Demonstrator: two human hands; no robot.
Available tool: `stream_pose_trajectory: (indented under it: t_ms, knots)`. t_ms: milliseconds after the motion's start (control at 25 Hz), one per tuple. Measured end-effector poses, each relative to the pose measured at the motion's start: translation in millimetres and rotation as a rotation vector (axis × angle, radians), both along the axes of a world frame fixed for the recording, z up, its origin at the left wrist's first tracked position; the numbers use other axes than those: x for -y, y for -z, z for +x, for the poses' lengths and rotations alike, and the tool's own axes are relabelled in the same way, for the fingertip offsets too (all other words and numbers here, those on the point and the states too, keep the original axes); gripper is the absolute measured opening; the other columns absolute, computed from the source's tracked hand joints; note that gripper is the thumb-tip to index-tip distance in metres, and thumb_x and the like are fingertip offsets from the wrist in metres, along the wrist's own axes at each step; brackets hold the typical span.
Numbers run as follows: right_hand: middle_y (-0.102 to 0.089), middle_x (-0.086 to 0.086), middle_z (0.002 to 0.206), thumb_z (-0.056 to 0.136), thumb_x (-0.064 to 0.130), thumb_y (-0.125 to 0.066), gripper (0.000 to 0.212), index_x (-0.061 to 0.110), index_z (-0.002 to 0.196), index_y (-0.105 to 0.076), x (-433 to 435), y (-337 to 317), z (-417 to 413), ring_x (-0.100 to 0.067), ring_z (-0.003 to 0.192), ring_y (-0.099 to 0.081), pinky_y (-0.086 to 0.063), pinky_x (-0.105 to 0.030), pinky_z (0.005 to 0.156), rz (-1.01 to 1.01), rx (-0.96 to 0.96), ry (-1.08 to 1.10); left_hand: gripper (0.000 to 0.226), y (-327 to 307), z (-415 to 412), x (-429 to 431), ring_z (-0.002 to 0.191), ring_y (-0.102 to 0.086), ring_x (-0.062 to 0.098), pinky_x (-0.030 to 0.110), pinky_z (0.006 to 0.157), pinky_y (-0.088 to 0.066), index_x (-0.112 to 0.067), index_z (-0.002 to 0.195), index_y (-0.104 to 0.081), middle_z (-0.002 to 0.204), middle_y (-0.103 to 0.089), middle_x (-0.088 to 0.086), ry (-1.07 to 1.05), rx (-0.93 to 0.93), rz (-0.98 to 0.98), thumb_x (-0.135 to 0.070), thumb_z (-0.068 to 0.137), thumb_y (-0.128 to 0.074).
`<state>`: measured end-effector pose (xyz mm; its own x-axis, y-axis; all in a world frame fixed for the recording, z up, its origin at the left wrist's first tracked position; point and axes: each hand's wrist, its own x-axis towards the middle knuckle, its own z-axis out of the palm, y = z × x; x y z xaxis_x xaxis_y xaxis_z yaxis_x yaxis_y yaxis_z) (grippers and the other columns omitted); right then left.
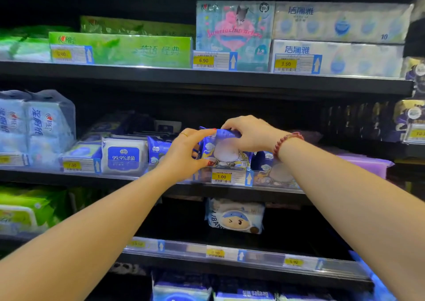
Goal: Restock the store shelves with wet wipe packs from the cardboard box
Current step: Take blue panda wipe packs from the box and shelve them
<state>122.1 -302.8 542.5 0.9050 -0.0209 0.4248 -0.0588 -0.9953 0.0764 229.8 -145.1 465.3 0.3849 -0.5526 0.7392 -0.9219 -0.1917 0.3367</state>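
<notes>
Blue wet wipe pack (224,150), soft and light, pinched by left hand (184,153) and right hand (247,132) at its edges over the shelf (161,185).

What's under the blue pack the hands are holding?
Right below the blue pack is the yellow 1.00 price tag on the shelf edge. The pack, the left hand and the tag hide whatever sits beneath.

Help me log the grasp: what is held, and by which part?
A blue wipe pack: the left hand pinches its left side, the right hand grips its top edge.
</notes>
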Motion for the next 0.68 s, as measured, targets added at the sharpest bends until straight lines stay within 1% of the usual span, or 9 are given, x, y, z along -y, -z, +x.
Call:
stream_pose_trajectory:
  t_ms: [80,160,200,280,360,440,520,600,680]
  knots:
    - [-0.059,0.005,0.108,0.087,0.049,-0.058,0.043,0.026,0.123,-0.053,-0.3,9.8,-7.0,-0.014,0.097,-0.056,-0.041,-0.031,0.083,-0.175,0.123,0.048,0.072,4.0,4.8,4.2,0.093,-0.054,0.01,0.012,0.072,-0.049,-0.039,0.137,-0.042,0.116,-0.04,-0.007,-0.018,0.019,-0.015,-0.013,0.079,-0.077]
    - [-0.055,0.006,0.113,0.08,0.056,-0.063,0.061,0.028,0.132,-0.046,-0.2,20.3,-13.3,-0.015,0.105,-0.052,-0.034,-0.031,0.081,-0.288,0.148,0.05,0.072,5.6,7.7,6.8,0.09,-0.055,0.011,0.007,0.067,-0.045,-0.035,0.139,-0.042,0.116,-0.037,-0.008,-0.026,0.041,-0.013,-0.012,0.08,-0.076]
    - [-0.054,0.007,0.115,0.078,0.057,-0.065,0.067,0.029,0.135,-0.043,0.0,25.2,-15.1,-0.015,0.107,-0.05,-0.033,-0.031,0.082,-0.302,0.155,0.048,0.072,6.3,8.8,7.5,0.088,-0.055,0.012,0.005,0.065,-0.045,-0.034,0.139,-0.042,0.117,-0.036,-0.008,-0.029,0.05,-0.014,-0.012,0.08,-0.076]
    - [-0.056,0.006,0.118,0.079,0.054,-0.066,0.067,0.03,0.136,-0.042,2.7,32.2,-14.7,-0.015,0.108,-0.051,-0.034,-0.03,0.084,-0.299,0.21,0.039,0.069,5.8,9.9,9.1,0.087,-0.055,0.012,0.002,0.064,-0.044,-0.032,0.138,-0.043,0.12,-0.035,-0.007,-0.031,0.074,-0.017,-0.011,0.08,-0.076]
    - [-0.058,0.005,0.117,0.08,0.051,-0.066,0.063,0.03,0.135,-0.044,7.9,35.0,-9.3,-0.015,0.105,-0.053,-0.034,-0.03,0.085,-0.31,0.255,0.022,0.067,4.2,12.9,12.9,0.088,-0.053,0.011,0.004,0.061,-0.044,-0.03,0.136,-0.045,0.126,-0.034,-0.004,-0.05,0.112,-0.005,-0.011,0.079,-0.076]
    - [-0.059,0.005,0.116,0.081,0.05,-0.066,0.063,0.029,0.136,-0.044,13.5,37.3,-3.6,-0.015,0.104,-0.054,-0.034,-0.03,0.085,-0.314,0.272,0.003,0.066,1.6,15.5,17.8,0.096,-0.049,0.01,0.006,0.06,-0.041,-0.027,0.133,-0.047,0.134,-0.033,-0.001,-0.079,0.147,0.01,-0.011,0.078,-0.077]
    - [-0.06,0.005,0.116,0.08,0.05,-0.068,0.065,0.029,0.136,-0.043,19.4,40.3,0.9,-0.016,0.103,-0.054,-0.036,-0.031,0.085,-0.339,0.298,-0.006,0.065,0.1,16.0,21.9,0.106,-0.043,0.008,0.006,0.063,-0.038,-0.025,0.131,-0.049,0.144,-0.027,0.001,-0.099,0.16,0.013,-0.01,0.076,-0.078]
    - [-0.06,0.003,0.117,0.08,0.049,-0.069,0.066,0.028,0.137,-0.043,23.7,45.4,2.7,-0.017,0.102,-0.055,-0.038,-0.033,0.085,-0.36,0.333,-0.007,0.062,-1.1,14.9,22.3,0.111,-0.039,0.008,0.008,0.07,-0.04,-0.025,0.129,-0.05,0.151,-0.025,-0.001,-0.089,0.173,0.021,-0.008,0.076,-0.077]
    - [-0.059,0.003,0.12,0.08,0.048,-0.069,0.066,0.028,0.137,-0.043,24.5,52.0,1.3,-0.018,0.104,-0.055,-0.041,-0.034,0.087,-0.351,0.334,-0.023,0.058,-2.5,15.1,17.8,0.115,-0.043,0.009,0.017,0.08,-0.048,-0.023,0.128,-0.053,0.146,-0.036,-0.001,-0.054,0.18,0.033,-0.008,0.077,-0.076]
